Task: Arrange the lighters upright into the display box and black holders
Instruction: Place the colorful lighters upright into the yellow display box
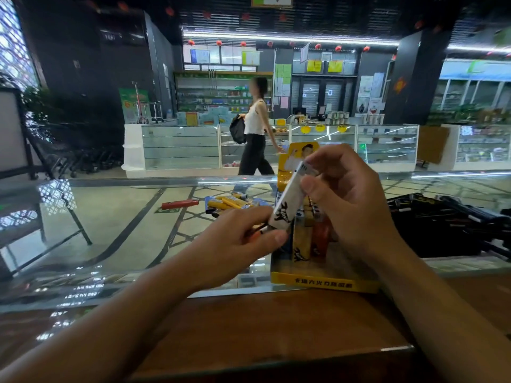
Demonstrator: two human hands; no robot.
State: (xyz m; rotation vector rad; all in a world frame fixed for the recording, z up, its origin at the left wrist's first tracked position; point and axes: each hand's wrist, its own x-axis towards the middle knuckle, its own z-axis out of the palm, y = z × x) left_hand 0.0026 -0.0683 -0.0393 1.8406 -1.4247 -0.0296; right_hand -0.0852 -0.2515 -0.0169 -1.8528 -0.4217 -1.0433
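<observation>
Mid-placement: white lighter tilted over the yellow display box, pinched at its base by left hand, at its top by right hand. Next: stand upright, lower into a free slot beside the lighters already standing.

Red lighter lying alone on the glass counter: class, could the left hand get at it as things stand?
Probably not at once. The path over the glass counter to the red lighter looks free, but the left hand is pinching the white lighter, which the right hand also grips.
</observation>
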